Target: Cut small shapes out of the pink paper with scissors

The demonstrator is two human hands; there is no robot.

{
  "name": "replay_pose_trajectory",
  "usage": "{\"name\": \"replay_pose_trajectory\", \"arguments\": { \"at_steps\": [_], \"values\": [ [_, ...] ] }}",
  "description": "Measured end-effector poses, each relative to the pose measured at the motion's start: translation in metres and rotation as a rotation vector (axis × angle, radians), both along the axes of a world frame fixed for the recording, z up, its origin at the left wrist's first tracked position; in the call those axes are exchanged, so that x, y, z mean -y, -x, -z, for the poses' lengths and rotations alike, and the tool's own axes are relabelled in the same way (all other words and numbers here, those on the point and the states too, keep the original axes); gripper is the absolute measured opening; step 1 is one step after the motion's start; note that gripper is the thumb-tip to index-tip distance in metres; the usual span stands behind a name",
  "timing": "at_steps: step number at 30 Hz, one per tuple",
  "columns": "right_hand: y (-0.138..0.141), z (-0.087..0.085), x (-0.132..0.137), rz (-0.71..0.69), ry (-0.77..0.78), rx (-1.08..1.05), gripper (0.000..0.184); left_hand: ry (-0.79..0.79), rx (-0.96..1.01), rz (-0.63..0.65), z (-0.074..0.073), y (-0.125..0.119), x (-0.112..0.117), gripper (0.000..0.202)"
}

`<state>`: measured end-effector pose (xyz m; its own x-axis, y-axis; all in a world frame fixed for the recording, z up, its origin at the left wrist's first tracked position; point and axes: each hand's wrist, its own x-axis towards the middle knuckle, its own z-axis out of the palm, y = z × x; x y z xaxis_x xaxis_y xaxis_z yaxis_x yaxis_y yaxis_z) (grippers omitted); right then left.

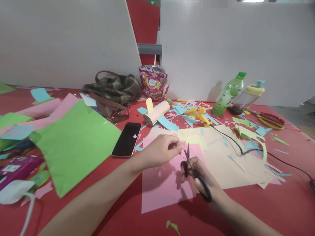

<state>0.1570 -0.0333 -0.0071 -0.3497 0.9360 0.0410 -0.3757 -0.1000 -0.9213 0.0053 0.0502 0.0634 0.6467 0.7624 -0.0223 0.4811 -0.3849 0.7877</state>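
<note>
My right hand point(200, 175) is closed through the black handles of a pair of scissors point(202, 183), whose blades stand slightly apart and point up and away. Just left of the blades, my left hand point(165, 147) pinches a small piece of pink paper point(183, 145) at its fingertips. Beneath both hands lies a sheet of pink paper point(157, 193), partly over a cream sheet point(226, 164). A black phone point(126, 139) with a small pink star point(135, 136) on its screen rests beyond my left forearm.
Behind my hands are a pale paper-covered tube point(157, 112) and a yellow glue gun point(198, 114) with a black cable. Green paper point(78, 147) covers much of the left. A green bottle point(228, 93), a jar point(248, 97), a snack bag point(154, 82) and a plaid bag point(113, 88) stand behind.
</note>
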Motion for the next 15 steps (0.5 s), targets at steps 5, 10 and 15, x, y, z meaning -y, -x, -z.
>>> {"name": "replay_pose_trajectory", "arguments": {
  "at_steps": [5, 10, 15],
  "values": [
    [0.0009, -0.0069, 0.0008, 0.029, 0.016, 0.028, 0.033, 0.0, -0.025, 0.038, 0.0004, -0.0012, 0.0022, 0.027],
    [0.0019, -0.0104, 0.0014, 0.019, 0.041, 0.03, 0.034, 0.005, -0.024, 0.06, -0.0001, -0.0016, 0.0023, 0.026],
    [0.0018, -0.0075, -0.0004, 0.026, 0.028, 0.017, 0.033, 0.004, -0.02, 0.068, -0.0007, -0.0015, 0.0027, 0.025]
  ]
}}
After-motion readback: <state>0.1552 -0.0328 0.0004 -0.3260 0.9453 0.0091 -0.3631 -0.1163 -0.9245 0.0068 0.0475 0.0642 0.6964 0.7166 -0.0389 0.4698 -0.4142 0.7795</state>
